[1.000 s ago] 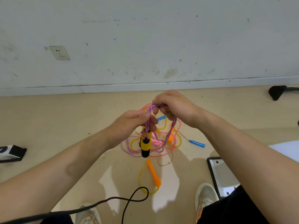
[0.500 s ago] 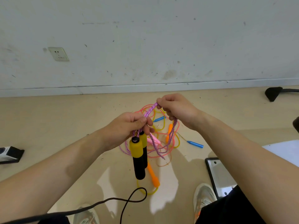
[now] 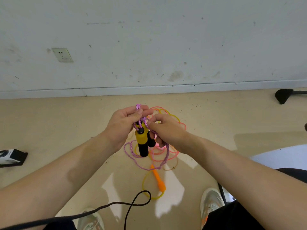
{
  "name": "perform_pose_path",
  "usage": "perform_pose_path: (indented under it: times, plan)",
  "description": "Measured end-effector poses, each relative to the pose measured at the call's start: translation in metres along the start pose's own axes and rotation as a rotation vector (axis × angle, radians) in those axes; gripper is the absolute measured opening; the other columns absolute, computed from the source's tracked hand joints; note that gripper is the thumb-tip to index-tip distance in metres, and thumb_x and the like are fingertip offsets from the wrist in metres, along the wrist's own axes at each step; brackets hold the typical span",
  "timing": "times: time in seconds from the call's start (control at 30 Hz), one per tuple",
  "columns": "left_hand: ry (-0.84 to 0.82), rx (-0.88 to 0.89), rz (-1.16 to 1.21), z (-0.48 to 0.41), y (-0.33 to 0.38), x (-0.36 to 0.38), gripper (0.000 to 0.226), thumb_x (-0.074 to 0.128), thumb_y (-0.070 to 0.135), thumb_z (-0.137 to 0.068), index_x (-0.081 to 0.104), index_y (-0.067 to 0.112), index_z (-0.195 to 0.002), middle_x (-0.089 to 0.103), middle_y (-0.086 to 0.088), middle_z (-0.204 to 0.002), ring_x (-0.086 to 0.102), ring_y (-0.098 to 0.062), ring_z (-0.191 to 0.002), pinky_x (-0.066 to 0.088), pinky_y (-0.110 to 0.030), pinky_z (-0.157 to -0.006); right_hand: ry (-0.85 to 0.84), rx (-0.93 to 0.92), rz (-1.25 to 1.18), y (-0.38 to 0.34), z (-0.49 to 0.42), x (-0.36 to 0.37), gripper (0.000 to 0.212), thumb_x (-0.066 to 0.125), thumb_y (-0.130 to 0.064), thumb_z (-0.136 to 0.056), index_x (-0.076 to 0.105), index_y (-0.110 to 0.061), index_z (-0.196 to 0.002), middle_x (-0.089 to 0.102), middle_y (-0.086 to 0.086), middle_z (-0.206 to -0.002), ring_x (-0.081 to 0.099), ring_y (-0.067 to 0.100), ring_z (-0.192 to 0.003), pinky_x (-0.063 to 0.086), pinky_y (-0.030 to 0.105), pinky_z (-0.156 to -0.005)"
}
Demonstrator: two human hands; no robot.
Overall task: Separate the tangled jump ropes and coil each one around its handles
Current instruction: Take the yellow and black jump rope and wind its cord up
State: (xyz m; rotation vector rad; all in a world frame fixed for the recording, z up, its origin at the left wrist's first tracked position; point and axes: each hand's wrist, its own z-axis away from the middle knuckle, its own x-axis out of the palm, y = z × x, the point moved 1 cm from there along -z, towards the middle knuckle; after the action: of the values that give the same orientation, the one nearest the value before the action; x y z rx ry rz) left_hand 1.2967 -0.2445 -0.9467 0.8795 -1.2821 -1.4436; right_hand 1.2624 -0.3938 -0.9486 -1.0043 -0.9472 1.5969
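— Status on the purple rope (image 3: 138, 107): where is it?

— I see it lifted off the floor (image 3: 49, 130), held between both hands in front of me. Its two yellow-and-black handles (image 3: 142, 141) hang side by side, tops up, just under my left hand (image 3: 122, 128). The slack drops in loose loops onto the pile below.

— And the fingers?

— On the left, thumb and fingers are curled and pinch a folded bend of the purple rope, and the fold pokes out above them. My right hand (image 3: 166, 130) sits just beside the handles, with its fingers curled round a strand of the same rope and its fingertips on it near the handle tops. I cannot tell whether any turn is wound round the handles.

— What lies under them?

— A pink rope (image 3: 174, 153) and a yellow rope (image 3: 153, 198) lie tangled on the floor. An orange handle (image 3: 159, 180) lies at the near edge of that pile, joined to the yellow loop. A black cable (image 3: 131, 205) curls across the floor near my shoes (image 3: 210, 205). A black-and-white box (image 3: 11, 157) lies far left, and there is a wall socket (image 3: 62, 54) above it on the wall.
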Motion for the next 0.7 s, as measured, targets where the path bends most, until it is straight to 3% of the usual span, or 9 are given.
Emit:
perform_pose_path:
  times: [0.17, 0.3, 0.37, 0.47, 0.57, 0.63, 0.7]
  plan:
    - [0.087, 0.128, -0.255, -0.004, -0.005, -0.004, 0.027, 0.057, 0.008, -0.100, 0.065, 0.006, -0.125, 0.075, 0.003, -0.112, 0.069, 0.001, -0.099, 0.050, -0.011, -0.079, -0.028, 0.008, -0.184, -0.002, 0.004, 0.006, 0.016, 0.048, -0.011, -0.099, 0.058, -0.009, -0.086, 0.055, 0.003, -0.055, 0.042, 0.016, -0.040, 0.042, 0.023, -0.044]
    - [0.142, 0.224, -0.384, -0.005, -0.010, -0.002, 0.031, 0.057, 0.002, -0.097, 0.066, 0.015, -0.124, 0.072, 0.003, -0.117, 0.065, 0.003, -0.110, 0.051, -0.024, -0.097, -0.096, 0.042, -0.330, -0.002, 0.011, 0.012, 0.020, 0.047, -0.011, -0.101, 0.061, -0.004, -0.088, 0.057, 0.007, -0.056, 0.049, 0.021, -0.043, 0.049, 0.027, -0.049]
    - [0.234, 0.245, -0.383, -0.005, -0.011, 0.001, 0.031, 0.061, 0.004, -0.095, 0.068, 0.016, -0.123, 0.072, 0.006, -0.117, 0.065, 0.005, -0.108, 0.052, -0.021, -0.092, -0.155, 0.053, -0.347, -0.001, 0.015, 0.016, 0.021, 0.044, -0.013, -0.103, 0.060, -0.004, -0.093, 0.060, 0.008, -0.061, 0.054, 0.022, -0.047, 0.052, 0.028, -0.052]
    - [0.374, 0.179, -0.272, -0.005, -0.016, 0.007, 0.022, 0.063, 0.012, -0.096, 0.072, 0.024, -0.112, 0.073, 0.018, -0.102, 0.066, 0.010, -0.090, 0.054, -0.018, -0.071, -0.200, 0.055, -0.320, 0.005, 0.017, 0.025, 0.023, 0.041, -0.018, -0.107, 0.058, -0.007, -0.096, 0.063, 0.007, -0.065, 0.060, 0.021, -0.053, 0.059, 0.033, -0.060]
    - [0.429, 0.046, -0.245, -0.006, -0.021, 0.008, 0.016, 0.062, 0.024, -0.097, 0.068, 0.026, -0.082, 0.069, 0.002, -0.086, 0.058, -0.013, -0.076, 0.051, -0.040, -0.067, -0.136, 0.008, -0.144, 0.014, 0.013, 0.033, 0.021, 0.041, -0.021, -0.107, 0.057, -0.010, -0.098, 0.066, 0.006, -0.069, 0.063, 0.021, -0.059, 0.059, 0.046, -0.079]
    - [0.433, -0.016, -0.174, -0.006, -0.020, 0.009, 0.025, 0.062, 0.023, -0.097, 0.066, 0.010, -0.076, 0.062, -0.005, -0.078, 0.055, -0.021, -0.072, 0.055, -0.054, -0.068, -0.045, -0.079, 0.109, 0.019, 0.012, 0.034, 0.018, 0.040, -0.020, -0.106, 0.056, -0.013, -0.103, 0.067, 0.005, -0.076, 0.066, 0.020, -0.063, 0.058, 0.042, -0.072]
    - [0.420, -0.051, -0.086, -0.005, -0.017, 0.011, 0.023, 0.071, 0.021, -0.092, 0.069, -0.001, -0.084, 0.064, -0.003, -0.069, 0.058, -0.023, -0.067, 0.056, -0.051, -0.072, 0.007, -0.166, 0.312, 0.021, 0.013, 0.034, 0.017, 0.040, -0.018, -0.105, 0.055, -0.014, -0.112, 0.068, 0.006, -0.086, 0.068, 0.022, -0.074, 0.056, 0.036, -0.067]
